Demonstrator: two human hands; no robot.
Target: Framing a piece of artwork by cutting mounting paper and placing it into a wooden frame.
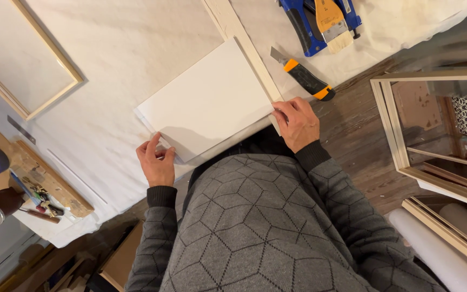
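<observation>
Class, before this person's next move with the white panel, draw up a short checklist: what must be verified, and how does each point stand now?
1. Left hand grips white panel at its near left corner: ok.
2. Right hand pinches the near right corner: ok.
3. Panel lies flat on the white cloth: ok.
4. Utility knife blade retracted: not ok, the blade shows.
5. Panel edge flush against the wooden strip: cannot tell.

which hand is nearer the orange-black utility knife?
Right. The right hand grips the white board's corner just below the utility knife; the left hand holds the opposite corner, far off.
</observation>
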